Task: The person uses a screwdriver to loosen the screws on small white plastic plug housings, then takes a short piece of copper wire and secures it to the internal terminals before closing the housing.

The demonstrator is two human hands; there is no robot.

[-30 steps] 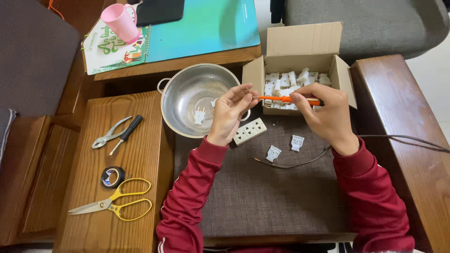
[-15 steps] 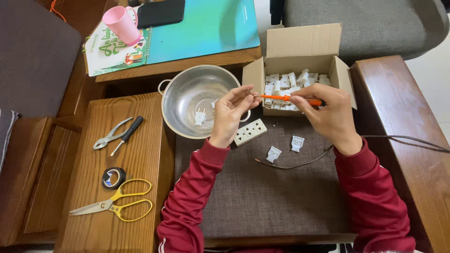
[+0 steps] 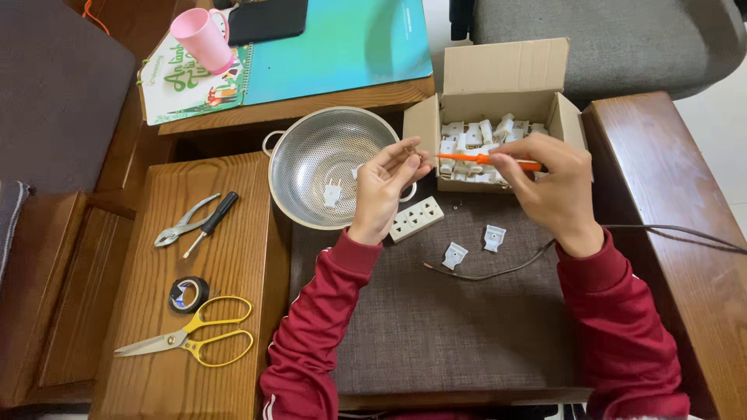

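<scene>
The right hand (image 3: 556,183) grips an orange-handled screwdriver (image 3: 486,159), its long axis level, tip pointing left at a small part (image 3: 410,152) pinched in the left hand's (image 3: 385,187) fingertips, above the colander (image 3: 331,167) rim. Just behind sits an open brown cardboard box (image 3: 506,82) of white plugs

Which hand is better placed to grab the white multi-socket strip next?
Left, probably. The left hand hovers just above the white multi-socket strip on the grey mat, pinching only a small part. The right hand sits farther away and grips the orange-handled screwdriver.
</scene>
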